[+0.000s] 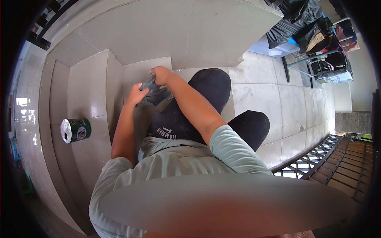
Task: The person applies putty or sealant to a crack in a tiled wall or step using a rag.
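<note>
Pale floor tiles (258,95) spread to the right, and a low wall faced in beige tile (158,31) runs across the top. On the left, beige tiled steps (85,79) descend in bands, with glossy surfaces catching light. A person sits in the middle, seen from above, in a pale grey-green T-shirt (174,162) and dark trousers (210,85), knees bent toward the right; a blurred oval covers part of the lower edge. At lower right is a brown slatted gate (345,162) beside a dark lattice. At upper right, black plastic bags (291,29) are heaped near a metal-legged rack (303,61). Left of the person's legs, above a low tiled step, a crumpled dark grey cloth (158,95) hangs between both hands. Well to its left, a green can (82,130) with a silvery top and a dark hole in it appears to stand on the steps. The right hand (162,75) grips the cloth's upper end, fingers closed; the left hand (137,94) pinches its near side, thumb over the fabric
</note>
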A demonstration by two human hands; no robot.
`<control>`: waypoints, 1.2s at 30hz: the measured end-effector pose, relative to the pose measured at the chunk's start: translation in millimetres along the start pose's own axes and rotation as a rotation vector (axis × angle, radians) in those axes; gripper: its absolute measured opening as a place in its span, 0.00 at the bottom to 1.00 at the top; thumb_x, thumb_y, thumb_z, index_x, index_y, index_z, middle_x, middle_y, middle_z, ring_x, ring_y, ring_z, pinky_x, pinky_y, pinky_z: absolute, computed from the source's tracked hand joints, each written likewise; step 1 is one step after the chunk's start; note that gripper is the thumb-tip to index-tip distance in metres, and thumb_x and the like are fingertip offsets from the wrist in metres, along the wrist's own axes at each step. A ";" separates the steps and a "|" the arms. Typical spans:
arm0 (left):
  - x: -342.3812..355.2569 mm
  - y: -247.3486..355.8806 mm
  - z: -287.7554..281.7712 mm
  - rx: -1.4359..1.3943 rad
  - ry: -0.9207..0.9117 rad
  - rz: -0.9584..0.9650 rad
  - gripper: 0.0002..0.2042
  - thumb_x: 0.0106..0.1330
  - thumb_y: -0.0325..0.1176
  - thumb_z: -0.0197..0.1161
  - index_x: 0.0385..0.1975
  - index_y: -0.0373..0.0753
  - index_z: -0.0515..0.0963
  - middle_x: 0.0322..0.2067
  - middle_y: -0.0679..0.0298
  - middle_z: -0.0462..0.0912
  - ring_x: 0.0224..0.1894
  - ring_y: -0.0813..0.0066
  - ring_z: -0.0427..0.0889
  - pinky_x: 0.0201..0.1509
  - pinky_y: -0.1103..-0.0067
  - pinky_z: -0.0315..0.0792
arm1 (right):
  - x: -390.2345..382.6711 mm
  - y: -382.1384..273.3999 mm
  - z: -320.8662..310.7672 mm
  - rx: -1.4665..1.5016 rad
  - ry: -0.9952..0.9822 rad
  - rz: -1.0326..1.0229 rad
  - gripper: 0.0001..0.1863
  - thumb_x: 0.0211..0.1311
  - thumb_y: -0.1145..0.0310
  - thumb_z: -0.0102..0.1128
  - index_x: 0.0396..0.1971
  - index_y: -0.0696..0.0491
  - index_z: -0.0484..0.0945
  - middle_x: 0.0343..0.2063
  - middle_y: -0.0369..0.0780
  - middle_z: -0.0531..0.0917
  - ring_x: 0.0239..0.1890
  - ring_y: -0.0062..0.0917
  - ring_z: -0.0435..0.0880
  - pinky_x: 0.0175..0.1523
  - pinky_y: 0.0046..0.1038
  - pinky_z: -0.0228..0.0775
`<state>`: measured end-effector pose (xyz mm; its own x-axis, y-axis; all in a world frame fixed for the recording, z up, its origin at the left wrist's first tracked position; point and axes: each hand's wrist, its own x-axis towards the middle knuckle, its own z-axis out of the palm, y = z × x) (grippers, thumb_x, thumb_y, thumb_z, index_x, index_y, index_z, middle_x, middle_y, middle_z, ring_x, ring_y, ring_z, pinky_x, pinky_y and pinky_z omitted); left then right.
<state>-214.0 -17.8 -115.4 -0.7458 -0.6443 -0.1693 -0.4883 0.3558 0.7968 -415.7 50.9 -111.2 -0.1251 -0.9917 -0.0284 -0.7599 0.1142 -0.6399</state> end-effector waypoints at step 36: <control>-2.1 -120.4 70.7 0.595 0.560 -0.216 0.33 0.61 0.60 0.59 0.65 0.54 0.68 0.71 0.52 0.56 0.73 0.44 0.50 0.74 0.59 0.48 | 0.1 16.4 19.3 0.011 -0.586 0.188 0.33 0.55 0.48 0.66 0.57 0.54 0.77 0.56 0.51 0.78 0.59 0.42 0.76 0.63 0.38 0.67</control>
<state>-185.7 -11.4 -251.9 -0.3503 -0.9238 0.1543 -0.8687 0.3820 0.3152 -415.9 51.6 -136.5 0.1171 -0.8224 -0.5567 -0.7520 0.2927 -0.5906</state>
